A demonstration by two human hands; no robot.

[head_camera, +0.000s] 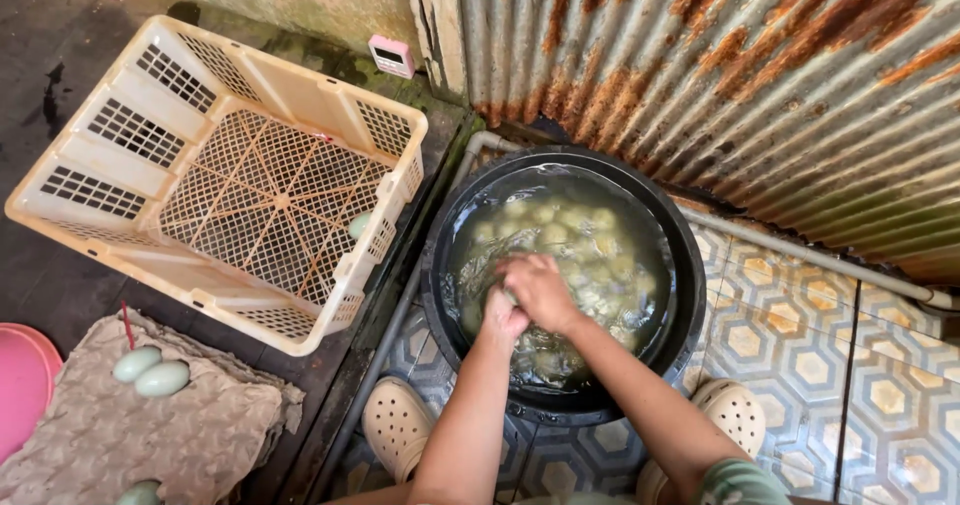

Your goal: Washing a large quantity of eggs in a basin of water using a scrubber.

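Observation:
A black round basin (680,265) full of water holds several pale eggs (560,227) under the surface. Both my hands are in the water at the near side of the basin. My left hand (500,320) is curled into a fist. My right hand (541,290) lies over it with its fingers bent down. A pale bit of an egg (509,296) shows between them; the rest of it is hidden by the fingers. The water around the hands is rippled.
A cream plastic crate (120,155) stands tilted at the left with one egg (358,225) inside. Cardboard egg trays (200,425) at lower left carry two pale green eggs (150,370). A pink tub (20,375), rusty corrugated wall (750,75), grey pipe (800,255) and my cream clogs (398,425) surround the basin.

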